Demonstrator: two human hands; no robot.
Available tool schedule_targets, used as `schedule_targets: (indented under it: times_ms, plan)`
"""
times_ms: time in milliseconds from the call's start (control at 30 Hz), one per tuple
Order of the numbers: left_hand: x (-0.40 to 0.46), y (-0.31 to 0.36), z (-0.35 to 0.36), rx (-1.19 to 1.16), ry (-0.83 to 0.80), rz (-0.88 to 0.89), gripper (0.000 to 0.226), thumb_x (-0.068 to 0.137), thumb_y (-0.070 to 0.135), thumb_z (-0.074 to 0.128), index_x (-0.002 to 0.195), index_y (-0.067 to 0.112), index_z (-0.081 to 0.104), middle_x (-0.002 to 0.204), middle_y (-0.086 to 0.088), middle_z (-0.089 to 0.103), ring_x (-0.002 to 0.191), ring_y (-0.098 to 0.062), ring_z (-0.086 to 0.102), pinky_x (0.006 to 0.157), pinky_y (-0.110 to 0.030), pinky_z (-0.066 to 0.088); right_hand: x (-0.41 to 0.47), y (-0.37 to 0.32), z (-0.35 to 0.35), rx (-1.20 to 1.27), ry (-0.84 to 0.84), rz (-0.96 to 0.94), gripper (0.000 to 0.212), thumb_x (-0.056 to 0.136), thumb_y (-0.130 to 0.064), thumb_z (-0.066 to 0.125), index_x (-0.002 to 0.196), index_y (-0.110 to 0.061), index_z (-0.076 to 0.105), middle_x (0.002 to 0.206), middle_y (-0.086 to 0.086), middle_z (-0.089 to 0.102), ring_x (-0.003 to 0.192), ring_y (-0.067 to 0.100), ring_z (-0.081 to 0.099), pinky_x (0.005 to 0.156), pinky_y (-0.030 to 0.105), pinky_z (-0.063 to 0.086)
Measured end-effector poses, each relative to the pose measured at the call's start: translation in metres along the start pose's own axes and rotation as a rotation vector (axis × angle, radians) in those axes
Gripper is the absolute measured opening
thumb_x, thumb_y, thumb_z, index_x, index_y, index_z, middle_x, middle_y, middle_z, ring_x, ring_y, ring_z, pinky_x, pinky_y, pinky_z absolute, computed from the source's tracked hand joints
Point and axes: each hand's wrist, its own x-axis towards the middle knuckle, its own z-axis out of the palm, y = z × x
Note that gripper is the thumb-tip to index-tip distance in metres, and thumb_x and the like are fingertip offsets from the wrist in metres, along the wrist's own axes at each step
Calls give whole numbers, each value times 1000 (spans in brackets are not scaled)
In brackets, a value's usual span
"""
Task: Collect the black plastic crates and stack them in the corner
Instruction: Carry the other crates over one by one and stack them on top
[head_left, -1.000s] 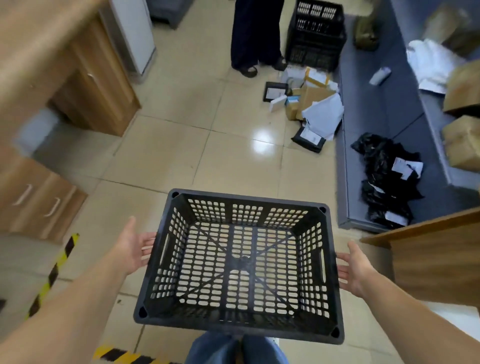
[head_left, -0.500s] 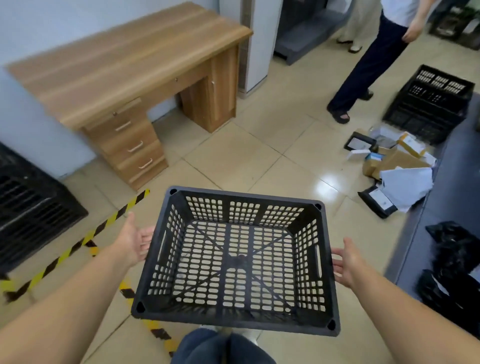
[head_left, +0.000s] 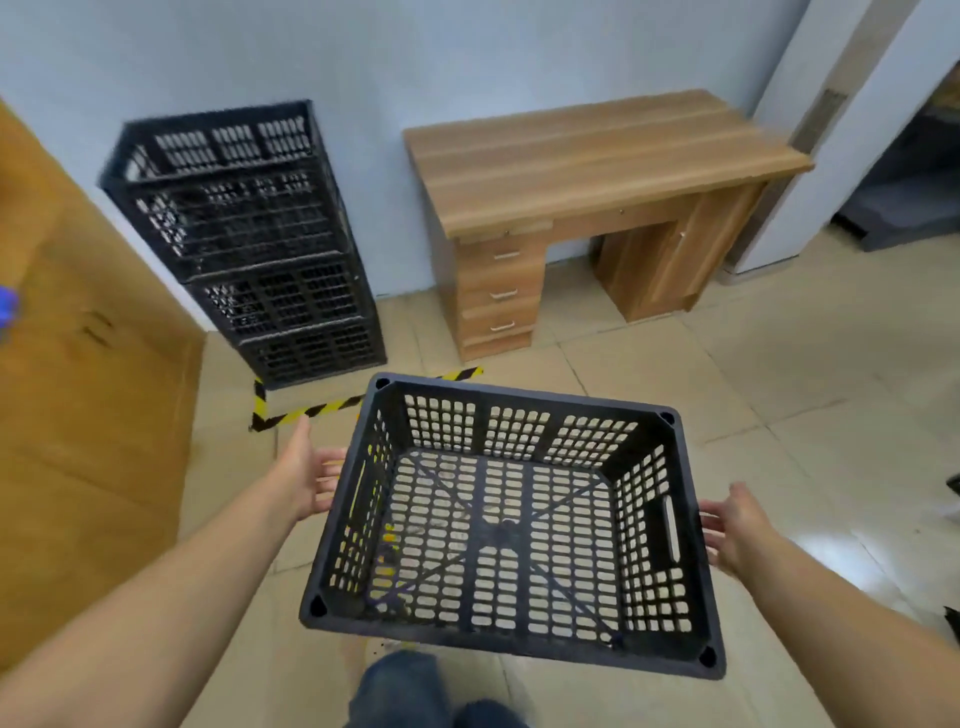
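fingertips (head_left: 332, 470) behind crate (head_left: 511, 525), stack (head_left: 249, 244) blurred

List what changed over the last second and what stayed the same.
The view swung left: the parcels, the second person and the far crate left the frame, and the crate stack against the wall came into view beside the desk. Nothing was grasped or released. Unchanged: the left hand and right hand hold the empty black crate by its sides, level.

I'm in what looks like an office back room or stockroom: a wooden desk (head_left: 597, 161) with drawers at one o'clock against a plain pale wall (head_left: 415, 52), beige floor tiles (head_left: 779, 389), hazard tape (head_left: 311, 410) at eleven, tall black crate stack (head_left: 249, 244) beyond it.
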Motion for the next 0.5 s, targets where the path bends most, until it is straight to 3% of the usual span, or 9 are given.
schedule_targets:
  times_ms: [100,167,300,500]
  plan:
    - [-3,4,-48,-81,44,4,85,83,79,10,89,9,59,69,-3,46,58,-16,38,58,-29,33,-13,-7,44,-50,-65,-27,61,97,-49,18,112,1,49,98,20,53,89,33,51,82,44,42]
    - [-3,8,-81,-129,60,0,85,84,77,10,91,8,60,69,-3,46,58,-16,37,57,-29,32,-22,-12,75,-71,-95,-60,59,98,-48,18,105,1,49,86,17,52,76,29,49,71,39,44]
    - [-1,22,-147,-211,63,-15,87,82,79,9,93,9,59,68,-1,41,57,-15,32,48,-24,31,-46,-21,143,-129,-147,-108,57,99,-47,16,93,-2,50,77,13,47,66,24,42,56,32,35]
    - [12,60,-242,-304,88,5,83,85,76,13,89,7,59,71,-3,47,60,-17,40,49,-26,39,-80,-35,251,-181,-202,-148,73,99,-51,11,125,6,47,82,14,51,71,24,46,59,30,35]
